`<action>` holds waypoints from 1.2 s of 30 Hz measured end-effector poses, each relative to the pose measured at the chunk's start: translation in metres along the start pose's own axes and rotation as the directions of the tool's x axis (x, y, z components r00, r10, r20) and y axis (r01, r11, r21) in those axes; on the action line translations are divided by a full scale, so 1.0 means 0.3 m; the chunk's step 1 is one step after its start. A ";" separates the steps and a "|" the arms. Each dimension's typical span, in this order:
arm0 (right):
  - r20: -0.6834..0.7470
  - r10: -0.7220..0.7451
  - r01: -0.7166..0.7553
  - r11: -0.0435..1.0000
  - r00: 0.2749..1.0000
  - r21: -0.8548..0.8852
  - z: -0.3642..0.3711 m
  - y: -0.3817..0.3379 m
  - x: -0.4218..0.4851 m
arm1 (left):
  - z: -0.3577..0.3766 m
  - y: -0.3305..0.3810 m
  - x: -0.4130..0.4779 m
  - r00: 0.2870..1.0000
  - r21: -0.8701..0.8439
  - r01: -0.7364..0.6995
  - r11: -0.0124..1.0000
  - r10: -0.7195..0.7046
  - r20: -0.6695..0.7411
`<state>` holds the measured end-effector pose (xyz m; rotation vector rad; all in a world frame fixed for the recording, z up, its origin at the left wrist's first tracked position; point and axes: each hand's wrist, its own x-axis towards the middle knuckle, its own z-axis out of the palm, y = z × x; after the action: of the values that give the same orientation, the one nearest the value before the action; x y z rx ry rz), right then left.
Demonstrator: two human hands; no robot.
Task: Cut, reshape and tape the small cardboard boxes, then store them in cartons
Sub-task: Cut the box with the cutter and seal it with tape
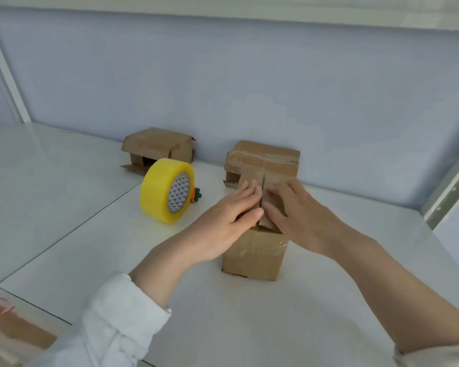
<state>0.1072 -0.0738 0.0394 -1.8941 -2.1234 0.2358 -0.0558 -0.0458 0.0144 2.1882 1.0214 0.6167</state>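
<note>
Small cardboard box is stood upright on the white table, near the middle of the scene, with old clear tape showing on its near face. Its top flaps are being pressed down by both hands. The left hand is laid flat on the left flap with fingers straight and together, and its thumb rests close to the seam. The right hand is laid flat on the right flap with fingers straight and slightly spread. Nothing is gripped by either hand.

The step in hand is judged to be closing and squaring the top before taping. It would be done best if the two flaps were brought edge to edge along the seam, without overlap or gap. Pressure should be kept even so the walls are not bowed. One hand would then be needed on the seam while the tape is fetched by the other.

A yellow tape roll is stood on edge just left of the box, within easy reach of the left hand. A small orange-and-green item lies beside it. A second box is set just beyond the hands, against the far wall, and a third box with loose flaps lies far left. What looks like a carton is seen at the near left corner.
</note>
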 end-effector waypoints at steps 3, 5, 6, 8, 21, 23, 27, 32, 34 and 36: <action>-0.036 0.023 -0.013 0.968 0.999 0.252 -0.003 0.007 -0.006 | -0.030 0.020 -0.019 0.996 -0.215 0.008 0.977 -0.027 -0.086; -0.088 0.050 -0.016 0.937 0.995 0.349 -0.004 0.009 -0.014 | -0.045 0.021 -0.030 0.989 -0.284 -0.009 0.959 -0.034 -0.145; -0.107 0.061 -0.016 0.924 0.992 0.383 -0.006 0.007 -0.018 | -0.050 0.018 -0.034 0.985 -0.315 -0.013 0.949 -0.042 -0.167; -0.129 0.072 -0.009 0.901 0.989 0.434 -0.010 -0.002 -0.029 | -0.056 0.009 -0.041 0.979 -0.353 -0.020 0.935 -0.052 -0.195; -0.227 0.080 0.023 0.907 0.971 0.420 0.060 -0.107 -0.028 | -0.096 -0.117 -0.028 0.992 -0.327 -0.051 0.944 0.010 -0.127; -0.262 0.050 0.044 0.939 0.964 0.342 0.060 -0.101 -0.019 | -0.073 -0.137 -0.019 0.998 -0.353 -0.056 0.934 0.038 -0.057; -0.235 -0.041 0.057 0.996 0.971 0.062 0.060 -0.105 -0.013 | -0.033 -0.165 -0.014 0.998 -0.275 -0.006 0.961 0.024 0.061; 0.130 0.026 0.018 0.944 0.991 -0.329 0.097 -0.109 -0.015 | -0.140 -0.198 -0.051 0.923 0.090 -0.141 0.986 0.164 -0.348; 0.128 0.030 0.009 0.954 0.991 -0.299 0.093 -0.117 -0.008 | -0.231 -0.234 -0.037 0.810 0.244 -0.172 0.954 0.278 -0.517; 0.047 0.004 0.003 0.989 0.999 -0.147 0.081 -0.151 0.012 | -0.300 -0.305 -0.011 0.812 0.413 -0.096 0.906 0.311 -0.493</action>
<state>0.0565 -0.0742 0.0308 -1.9885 -2.2275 0.1277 -0.1606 0.0284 0.0106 2.5424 1.2747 1.3125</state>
